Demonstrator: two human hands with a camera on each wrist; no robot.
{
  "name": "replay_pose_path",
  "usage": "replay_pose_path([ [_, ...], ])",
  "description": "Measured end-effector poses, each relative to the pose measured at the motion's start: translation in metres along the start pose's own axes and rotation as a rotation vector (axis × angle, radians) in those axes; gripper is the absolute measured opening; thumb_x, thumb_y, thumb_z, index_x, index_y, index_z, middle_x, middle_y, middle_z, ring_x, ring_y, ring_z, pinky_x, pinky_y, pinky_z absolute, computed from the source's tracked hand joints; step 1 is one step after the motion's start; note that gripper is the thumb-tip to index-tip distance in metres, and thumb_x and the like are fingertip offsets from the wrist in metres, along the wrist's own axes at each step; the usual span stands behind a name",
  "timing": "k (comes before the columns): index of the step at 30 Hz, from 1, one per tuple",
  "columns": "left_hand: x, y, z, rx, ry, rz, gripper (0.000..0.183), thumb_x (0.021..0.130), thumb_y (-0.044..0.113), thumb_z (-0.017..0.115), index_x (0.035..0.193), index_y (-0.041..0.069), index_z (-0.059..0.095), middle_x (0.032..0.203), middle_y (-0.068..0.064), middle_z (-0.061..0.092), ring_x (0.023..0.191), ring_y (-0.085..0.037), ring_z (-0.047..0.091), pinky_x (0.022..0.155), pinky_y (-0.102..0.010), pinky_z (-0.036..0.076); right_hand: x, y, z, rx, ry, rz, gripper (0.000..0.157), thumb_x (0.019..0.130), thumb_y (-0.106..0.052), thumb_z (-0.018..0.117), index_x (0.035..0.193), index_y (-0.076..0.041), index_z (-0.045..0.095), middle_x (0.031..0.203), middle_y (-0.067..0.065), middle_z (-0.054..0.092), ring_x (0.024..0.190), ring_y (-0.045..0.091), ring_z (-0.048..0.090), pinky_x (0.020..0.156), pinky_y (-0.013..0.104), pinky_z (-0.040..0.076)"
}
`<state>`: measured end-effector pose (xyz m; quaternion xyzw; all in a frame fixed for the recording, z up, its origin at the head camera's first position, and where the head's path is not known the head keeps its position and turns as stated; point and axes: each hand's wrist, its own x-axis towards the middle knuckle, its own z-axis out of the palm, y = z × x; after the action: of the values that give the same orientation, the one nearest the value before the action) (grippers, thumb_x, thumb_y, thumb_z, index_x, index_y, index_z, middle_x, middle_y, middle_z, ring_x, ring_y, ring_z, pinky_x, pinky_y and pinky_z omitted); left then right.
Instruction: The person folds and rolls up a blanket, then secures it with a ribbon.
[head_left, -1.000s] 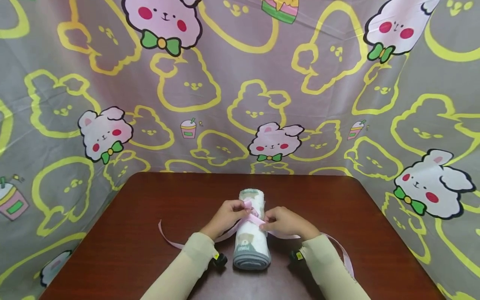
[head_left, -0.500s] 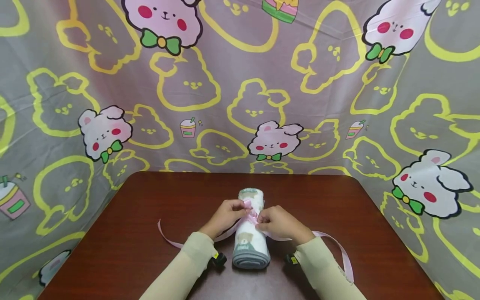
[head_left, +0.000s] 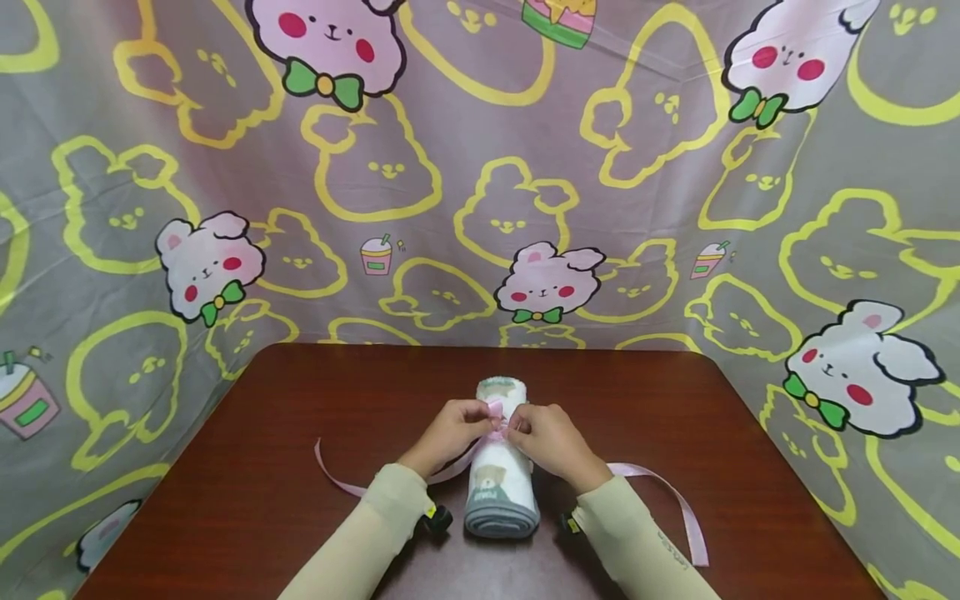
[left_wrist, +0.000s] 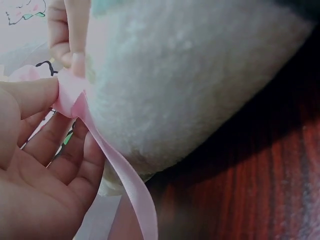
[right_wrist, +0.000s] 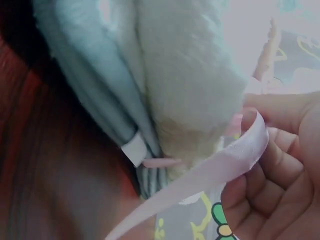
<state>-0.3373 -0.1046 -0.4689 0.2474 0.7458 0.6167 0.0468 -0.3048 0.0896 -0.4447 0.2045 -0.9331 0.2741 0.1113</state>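
Observation:
A rolled white towel (head_left: pixel 491 492) with bear prints and a grey-green end stands lengthwise on the table. Pink ribbon (head_left: pixel 692 533) goes around its middle, and its two tails trail out left and right. On top of the roll my left hand (head_left: pixel 452 435) pinches a small ribbon loop between thumb and fingers; the left wrist view shows the folded ribbon (left_wrist: pixel 70 95) at its fingertips. Close beside it my right hand (head_left: pixel 553 442) pinches the other ribbon length, which curves over the fingers (right_wrist: pixel 265 175) in the right wrist view. The crossing itself is mostly hidden by fingers.
The dark red-brown wooden table (head_left: pixel 300 400) lies under everything. A patterned curtain (head_left: pixel 450 125) with cartoon rabbits hangs behind it and along both sides. In the right wrist view a small white label (right_wrist: pixel 135 150) sticks out from the towel's edge.
My right hand has moved left and slightly away from me, over the towel to beside my left hand, drawing its ribbon along. The left hand stays nearly in place, still pinching the loop.

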Motion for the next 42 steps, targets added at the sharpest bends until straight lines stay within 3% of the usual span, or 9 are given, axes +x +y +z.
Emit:
replay_pose_path([
  [2, 0.004, -0.010, 0.002, -0.014, 0.004, -0.008, 0.010, 0.089, 0.001, 0.067, 0.097, -0.002, 0.072, 0.093, -0.008, 0.070, 0.082, -0.010, 0.059, 0.069, -0.024, 0.049, 0.001, -0.001, 0.003, -0.015, 0.028, 0.035, 0.016, 0.082, -0.021, 0.076, 0.074, -0.022, 0.062, 0.060, -0.017, 0.055, 0.054, 0.003, 0.050, 0.048, 0.023, 0.042],
  [7, 0.003, -0.014, 0.003, -0.042, 0.015, -0.026, 0.010, 0.088, 0.006, 0.069, 0.096, 0.002, 0.075, 0.092, -0.005, 0.071, 0.084, -0.011, 0.061, 0.071, -0.025, 0.051, 0.002, -0.005, 0.010, 0.000, 0.026, 0.173, 0.020, 0.083, -0.025, 0.076, 0.084, -0.017, 0.058, 0.059, -0.009, 0.054, 0.052, 0.008, 0.050, 0.045, 0.027, 0.042],
  [12, -0.001, -0.013, 0.005, -0.077, 0.034, -0.032, 0.011, 0.087, 0.007, 0.071, 0.094, 0.001, 0.076, 0.091, -0.006, 0.072, 0.083, -0.013, 0.061, 0.069, -0.025, 0.051, 0.002, -0.008, 0.018, -0.064, 0.058, 0.210, 0.024, 0.082, -0.026, 0.076, 0.088, -0.016, 0.055, 0.055, -0.005, 0.049, 0.049, 0.012, 0.047, 0.044, 0.030, 0.038],
  [16, -0.003, -0.014, 0.008, -0.122, 0.000, -0.017, 0.011, 0.087, 0.011, 0.073, 0.094, 0.003, 0.077, 0.089, -0.006, 0.072, 0.082, -0.014, 0.063, 0.069, -0.026, 0.052, 0.001, -0.007, 0.025, -0.174, 0.087, 0.210, 0.025, 0.081, -0.028, 0.075, 0.089, -0.016, 0.054, 0.054, -0.004, 0.047, 0.048, 0.016, 0.047, 0.044, 0.034, 0.037],
  [21, -0.005, -0.016, 0.010, -0.053, -0.031, 0.058, 0.016, 0.086, 0.023, 0.076, 0.095, 0.011, 0.079, 0.092, 0.000, 0.073, 0.084, -0.012, 0.065, 0.070, -0.027, 0.053, 0.000, -0.006, 0.033, -0.315, 0.137, 0.147, 0.023, 0.081, -0.028, 0.072, 0.086, -0.012, 0.056, 0.055, 0.003, 0.051, 0.048, 0.028, 0.054, 0.043, 0.042, 0.039],
  [29, -0.005, -0.021, 0.008, -0.016, -0.040, 0.085, 0.017, 0.086, 0.021, 0.076, 0.098, 0.010, 0.078, 0.092, 0.000, 0.073, 0.084, -0.011, 0.065, 0.072, -0.027, 0.053, 0.005, -0.008, 0.038, -0.477, 0.160, 0.078, 0.023, 0.075, -0.023, 0.072, 0.082, -0.008, 0.055, 0.058, 0.011, 0.056, 0.048, 0.034, 0.057, 0.042, 0.045, 0.041],
  [33, -0.004, -0.022, 0.008, -0.066, -0.038, 0.075, 0.017, 0.087, 0.019, 0.075, 0.098, 0.007, 0.078, 0.092, -0.002, 0.073, 0.085, -0.013, 0.066, 0.072, -0.027, 0.053, 0.007, -0.007, 0.037, -0.432, 0.149, 0.068, 0.021, 0.078, -0.023, 0.071, 0.086, -0.010, 0.057, 0.060, 0.010, 0.058, 0.052, 0.033, 0.059, 0.045, 0.044, 0.043],
  [39, -0.003, -0.019, 0.011, -0.296, -0.055, -0.049, 0.019, 0.088, 0.010, 0.072, 0.099, -0.006, 0.074, 0.092, -0.013, 0.072, 0.083, -0.017, 0.066, 0.072, -0.028, 0.054, 0.000, -0.001, 0.030, -0.211, 0.067, 0.210, 0.025, 0.083, -0.030, 0.068, 0.101, -0.016, 0.061, 0.061, -0.002, 0.053, 0.054, 0.019, 0.053, 0.048, 0.036, 0.040],
  [42, -0.002, -0.017, 0.010, -0.292, -0.038, -0.065, 0.017, 0.087, 0.006, 0.072, 0.098, -0.008, 0.073, 0.090, -0.014, 0.071, 0.081, -0.016, 0.065, 0.070, -0.029, 0.054, -0.003, 0.000, 0.023, -0.137, 0.024, 0.212, 0.031, 0.085, -0.034, 0.066, 0.110, -0.016, 0.061, 0.063, -0.006, 0.051, 0.056, 0.014, 0.049, 0.049, 0.033, 0.039],
])
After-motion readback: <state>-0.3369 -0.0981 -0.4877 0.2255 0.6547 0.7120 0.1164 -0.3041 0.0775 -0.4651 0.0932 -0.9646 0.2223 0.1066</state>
